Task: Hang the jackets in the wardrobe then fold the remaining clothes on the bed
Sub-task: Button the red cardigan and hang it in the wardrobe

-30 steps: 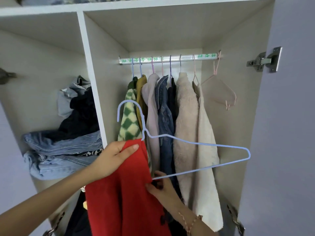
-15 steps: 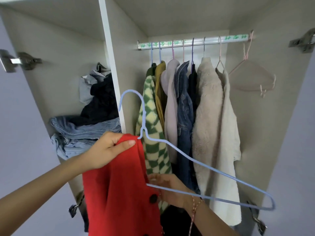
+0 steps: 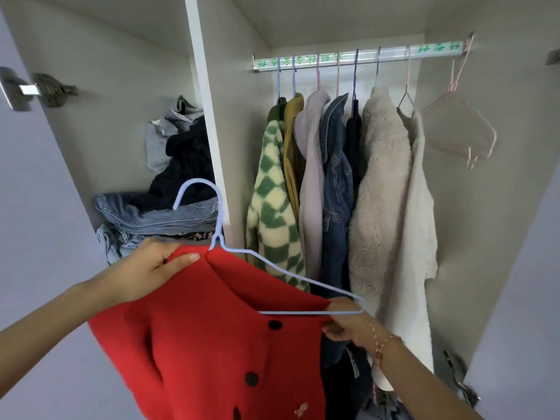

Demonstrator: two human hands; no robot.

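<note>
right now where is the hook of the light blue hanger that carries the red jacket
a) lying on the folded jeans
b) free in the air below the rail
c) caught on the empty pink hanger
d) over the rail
b: the hook of the light blue hanger stands free well below the rail, while the left hand and the right hand grip the red jacket at its two shoulders.

Rail packed w/ jackets left; gap, seemingly free, before pink hangers right.
</note>
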